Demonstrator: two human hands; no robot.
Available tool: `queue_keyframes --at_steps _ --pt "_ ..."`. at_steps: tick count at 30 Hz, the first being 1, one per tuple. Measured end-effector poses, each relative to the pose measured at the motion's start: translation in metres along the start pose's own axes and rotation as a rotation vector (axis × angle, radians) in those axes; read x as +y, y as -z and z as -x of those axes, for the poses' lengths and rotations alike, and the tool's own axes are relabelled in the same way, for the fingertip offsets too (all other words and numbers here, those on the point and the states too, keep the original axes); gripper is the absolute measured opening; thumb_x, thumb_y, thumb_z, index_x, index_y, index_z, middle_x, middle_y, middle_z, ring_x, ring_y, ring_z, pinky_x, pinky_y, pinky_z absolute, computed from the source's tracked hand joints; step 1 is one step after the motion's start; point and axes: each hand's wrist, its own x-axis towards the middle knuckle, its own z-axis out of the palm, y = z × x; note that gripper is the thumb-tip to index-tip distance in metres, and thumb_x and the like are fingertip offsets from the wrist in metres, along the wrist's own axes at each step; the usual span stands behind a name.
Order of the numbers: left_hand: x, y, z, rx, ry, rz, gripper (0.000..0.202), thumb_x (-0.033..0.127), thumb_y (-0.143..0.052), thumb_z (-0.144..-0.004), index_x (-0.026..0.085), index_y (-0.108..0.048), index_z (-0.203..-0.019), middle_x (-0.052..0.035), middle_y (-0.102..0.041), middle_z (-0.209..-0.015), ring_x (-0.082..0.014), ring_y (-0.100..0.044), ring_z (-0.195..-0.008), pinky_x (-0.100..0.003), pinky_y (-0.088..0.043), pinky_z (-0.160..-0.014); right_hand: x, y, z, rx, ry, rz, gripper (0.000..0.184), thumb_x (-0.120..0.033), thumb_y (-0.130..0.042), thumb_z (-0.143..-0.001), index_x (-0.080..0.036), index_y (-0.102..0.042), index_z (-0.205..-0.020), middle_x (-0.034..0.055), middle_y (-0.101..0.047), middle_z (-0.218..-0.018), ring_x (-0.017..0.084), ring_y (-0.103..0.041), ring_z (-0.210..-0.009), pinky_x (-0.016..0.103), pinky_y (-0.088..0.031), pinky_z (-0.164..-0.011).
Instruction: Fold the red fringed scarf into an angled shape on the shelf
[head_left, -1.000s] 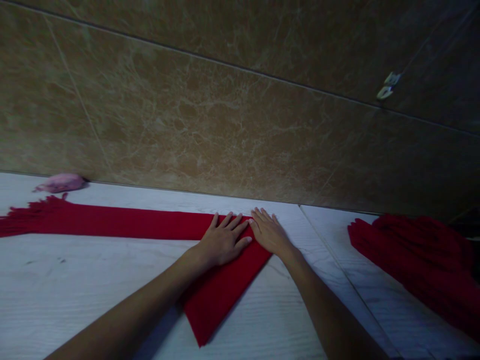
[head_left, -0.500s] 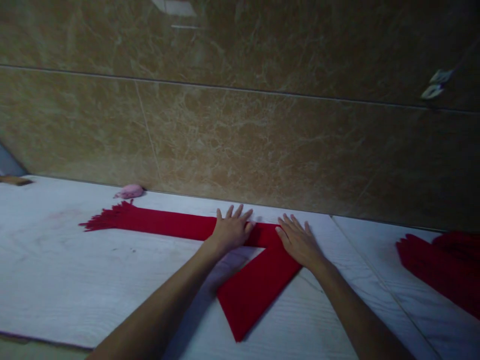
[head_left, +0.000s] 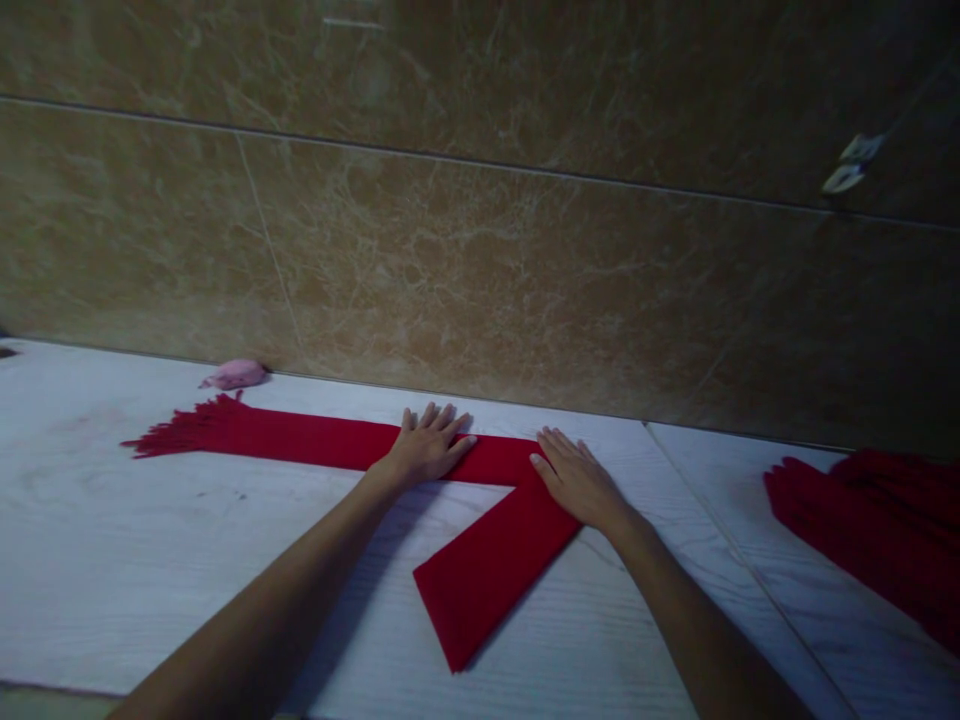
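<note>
A red scarf (head_left: 315,440) with a fringed end at the left lies flat on the white wood-grain tabletop (head_left: 247,560). Towards the right it folds over, and a second length slants down and left towards me. My left hand (head_left: 426,448) rests palm down on the straight length, fingers spread past its far edge. On the fold lies my right hand (head_left: 576,478), flat and with its fingers stretched out, covering the corner. Neither hand grips the cloth.
More red fabric (head_left: 877,530), with a fringe-like edge, is heaped at the right. A small pink bundle (head_left: 235,374) sits against the brown marbled wall (head_left: 450,270). A seam (head_left: 720,525) crosses the tabletop on the right. Pale fittings (head_left: 853,164) are on the wall.
My left hand has slid a little left along the scarf, away from my right hand, which stays on the fold. The whole view has shifted slightly.
</note>
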Motion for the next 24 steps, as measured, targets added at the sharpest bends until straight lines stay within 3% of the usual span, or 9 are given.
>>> queue_keyframes --at_steps 8,11,14,19,24 --pt "0.003 0.003 0.007 0.072 -0.065 -0.034 0.064 0.059 -0.029 -0.108 0.026 -0.037 -0.162 -0.0113 -0.029 -0.17 -0.039 -0.017 -0.159 -0.072 -0.012 -0.123 -0.003 0.003 0.0 0.003 0.003 0.01 0.063 -0.044 -0.028 -0.108 -0.009 -0.041 -0.159 0.014 -0.032 -0.167 0.026 -0.026 -0.157 0.053 -0.02 -0.128" --pt "0.004 0.006 0.014 0.111 -0.326 -0.003 0.059 0.055 -0.027 -0.11 0.03 -0.036 -0.162 -0.0057 -0.026 -0.172 -0.031 -0.009 -0.161 -0.064 -0.009 -0.128 -0.003 0.003 0.0 0.015 0.012 0.004 0.061 -0.043 -0.028 -0.108 -0.011 -0.042 -0.158 0.0134 -0.033 -0.167 0.026 -0.027 -0.157 0.052 -0.021 -0.128" --pt "0.006 0.003 0.017 0.057 -0.534 0.062 0.06 0.059 -0.027 -0.109 0.035 -0.027 -0.165 -0.0019 -0.022 -0.173 -0.0263 -0.008 -0.162 -0.056 -0.01 -0.13 -0.003 0.004 0.0 0.005 0.01 0.015 0.061 -0.042 -0.027 -0.109 -0.011 -0.041 -0.159 0.0129 -0.034 -0.167 0.025 -0.027 -0.157 0.052 -0.02 -0.128" --pt "0.008 -0.006 0.017 -0.047 -0.558 0.036 0.06 0.057 -0.025 -0.11 0.035 -0.024 -0.166 -0.0065 -0.018 -0.173 -0.0321 -0.009 -0.161 -0.064 -0.008 -0.127 -0.004 0.006 0.0 -0.016 -0.005 0.019 0.061 -0.042 -0.026 -0.109 -0.01 -0.041 -0.159 0.0128 -0.035 -0.166 0.025 -0.027 -0.157 0.05 -0.02 -0.128" --pt "0.009 -0.002 0.017 -0.106 -0.562 0.009 0.054 0.052 -0.025 -0.111 0.04 -0.025 -0.164 -0.0059 -0.012 -0.174 -0.0356 -0.007 -0.161 -0.069 -0.009 -0.124 -0.002 0.002 0.0 0.005 0.003 0.025 0.062 -0.043 -0.026 -0.108 -0.01 -0.042 -0.158 0.0126 -0.036 -0.166 0.026 -0.027 -0.157 0.051 -0.022 -0.128"
